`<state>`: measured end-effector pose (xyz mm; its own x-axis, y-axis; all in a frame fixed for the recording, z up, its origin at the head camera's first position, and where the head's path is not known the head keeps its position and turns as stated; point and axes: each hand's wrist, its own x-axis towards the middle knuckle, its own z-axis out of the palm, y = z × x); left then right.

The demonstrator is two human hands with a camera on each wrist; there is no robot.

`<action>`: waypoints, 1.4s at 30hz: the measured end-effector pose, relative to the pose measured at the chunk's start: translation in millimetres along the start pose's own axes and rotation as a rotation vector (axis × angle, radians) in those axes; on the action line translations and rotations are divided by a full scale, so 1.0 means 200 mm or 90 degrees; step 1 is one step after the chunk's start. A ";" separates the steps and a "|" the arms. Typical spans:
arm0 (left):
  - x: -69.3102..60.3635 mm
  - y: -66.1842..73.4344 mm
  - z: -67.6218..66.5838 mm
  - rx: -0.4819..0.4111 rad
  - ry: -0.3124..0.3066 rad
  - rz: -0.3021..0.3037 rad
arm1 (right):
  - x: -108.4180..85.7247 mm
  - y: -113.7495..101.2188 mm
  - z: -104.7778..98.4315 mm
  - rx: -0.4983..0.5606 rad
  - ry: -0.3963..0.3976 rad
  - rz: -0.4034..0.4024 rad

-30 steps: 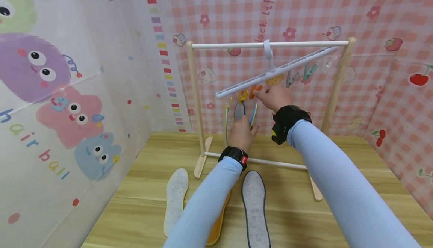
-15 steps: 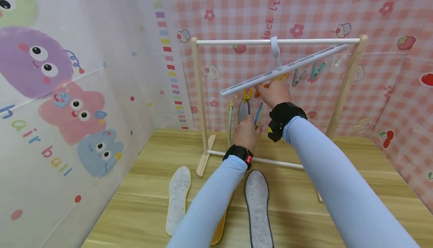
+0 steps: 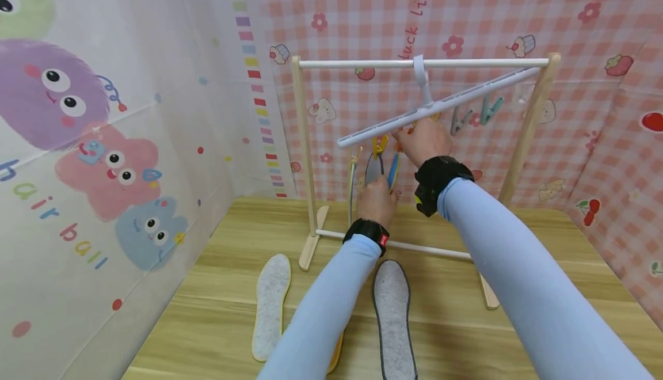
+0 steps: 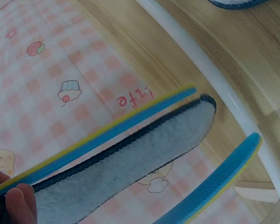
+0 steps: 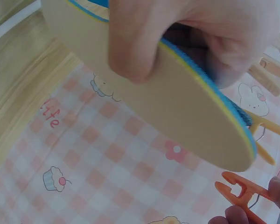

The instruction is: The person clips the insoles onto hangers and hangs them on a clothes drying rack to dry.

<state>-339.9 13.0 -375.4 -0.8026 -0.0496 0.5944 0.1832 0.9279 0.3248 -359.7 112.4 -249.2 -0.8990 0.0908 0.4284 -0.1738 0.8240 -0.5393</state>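
My left hand [image 3: 377, 202] grips a blue insole with a yellow edge [image 3: 395, 170], its tip raised just below my right hand [image 3: 426, 141]. In the right wrist view that hand's thumb lies across the insole's pale underside [image 5: 177, 112]. My right hand pinches an orange clothespin [image 5: 240, 191] under the white hanger [image 3: 385, 128]. The clothespin's jaws are spread, close beside the insole's tip but apart from it. A grey insole with a dark edge [image 4: 130, 163] hangs from a yellow clothespin [image 3: 380, 145]. Left of it hangs another blue and yellow insole [image 4: 214, 182].
The hanger tilts, left end low, on a wooden rack with a white top bar [image 3: 357, 64]. Grey [image 3: 458, 121] and teal [image 3: 490, 110] clothespins hang at its right. Insoles lie on the table: yellow-edged grey [image 3: 271, 308], dark-edged grey [image 3: 393, 316], and an orange one [image 3: 335, 356] partly under my left forearm.
My right hand has closed in on the orange clothespin, now mostly hidden behind it in the head view. The held insole's tip has come up nearer to that hand.
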 end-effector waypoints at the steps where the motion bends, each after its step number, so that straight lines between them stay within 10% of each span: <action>1: 0.00 0.00 0.00 0.005 0.000 0.000 | 0.00 0.00 0.00 -0.005 0.001 -0.002; 30: 0.06 0.03 -0.06 -0.020 -0.021 -0.028 | -0.04 -0.06 -0.03 -0.016 -0.001 -0.025; 42: -0.02 -0.13 -0.05 -0.036 -0.004 0.068 | -0.09 0.03 -0.03 -0.005 -0.073 -0.042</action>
<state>-336.7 -13.8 -378.5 -0.7809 0.0505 0.6226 0.2987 0.9056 0.3012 -340.9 119.2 -255.3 -0.9260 -0.0282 0.3765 -0.2313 0.8306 -0.5066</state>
